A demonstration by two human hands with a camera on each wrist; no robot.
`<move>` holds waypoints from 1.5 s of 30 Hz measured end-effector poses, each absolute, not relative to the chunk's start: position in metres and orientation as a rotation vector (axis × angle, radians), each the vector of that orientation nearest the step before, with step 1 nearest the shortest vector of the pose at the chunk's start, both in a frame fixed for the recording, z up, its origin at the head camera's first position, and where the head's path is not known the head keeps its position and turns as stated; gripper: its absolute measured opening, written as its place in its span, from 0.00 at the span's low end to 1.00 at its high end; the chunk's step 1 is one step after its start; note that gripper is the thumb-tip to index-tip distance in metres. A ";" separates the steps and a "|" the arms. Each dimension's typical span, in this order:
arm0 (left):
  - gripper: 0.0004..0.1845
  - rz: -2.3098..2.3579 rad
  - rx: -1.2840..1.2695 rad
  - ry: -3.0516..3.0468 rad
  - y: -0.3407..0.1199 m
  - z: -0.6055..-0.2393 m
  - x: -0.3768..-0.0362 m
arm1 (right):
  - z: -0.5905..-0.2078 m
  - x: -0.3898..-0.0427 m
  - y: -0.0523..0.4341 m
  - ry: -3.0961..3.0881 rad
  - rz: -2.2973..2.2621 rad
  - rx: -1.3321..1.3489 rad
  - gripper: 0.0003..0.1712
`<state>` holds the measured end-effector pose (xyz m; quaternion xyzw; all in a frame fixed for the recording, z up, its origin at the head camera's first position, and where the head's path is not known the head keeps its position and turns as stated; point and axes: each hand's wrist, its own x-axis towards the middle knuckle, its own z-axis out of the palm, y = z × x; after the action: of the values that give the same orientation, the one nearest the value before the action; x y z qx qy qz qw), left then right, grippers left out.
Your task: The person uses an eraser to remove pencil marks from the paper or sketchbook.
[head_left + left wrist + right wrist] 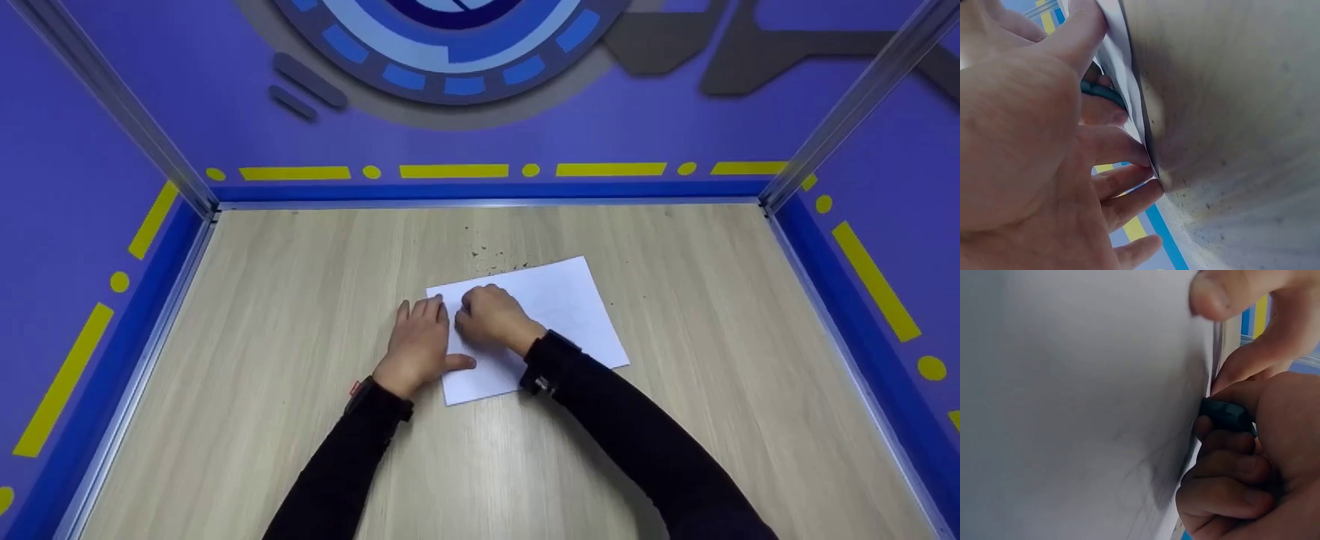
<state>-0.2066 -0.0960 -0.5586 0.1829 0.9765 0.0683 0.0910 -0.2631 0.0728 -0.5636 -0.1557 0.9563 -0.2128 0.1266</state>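
Observation:
A white sheet of paper (577, 315) lies slightly turned on the wooden table. My left hand (420, 341) rests on its left edge with the fingers stretched and the thumb spread over the sheet. Beside it, my right hand (495, 319) pinches a small dark green eraser (1227, 415) against the paper, the other fingers curled under. From the head view the eraser is hidden by the right hand. Faint grey pencil lines (1143, 467) show on the sheet in the right wrist view.
Dark crumbs (474, 254) are scattered on the table (300, 315) beyond the paper's far edge. Blue-purple panels (465, 142) with yellow marks enclose the table at the back and both sides, joined by metal corner posts (847, 109).

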 end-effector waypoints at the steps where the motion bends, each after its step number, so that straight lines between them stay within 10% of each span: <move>1: 0.64 0.204 0.542 2.904 -0.096 -0.559 -0.207 | -0.564 -0.264 0.077 2.784 -0.635 -0.438 0.17; 21: 0.66 0.221 0.498 2.860 -0.096 -0.558 -0.207 | -0.560 -0.276 0.260 2.783 -0.770 -0.034 0.22; 45: 0.66 0.195 0.524 2.873 -0.096 -0.557 -0.209 | -0.555 -0.259 0.077 2.760 -0.629 -0.386 0.20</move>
<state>-0.2086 -0.0955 -0.5567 0.1780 0.9759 0.0661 0.1071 -0.2588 0.0770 -0.5549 -0.1339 0.9563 -0.2178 0.1420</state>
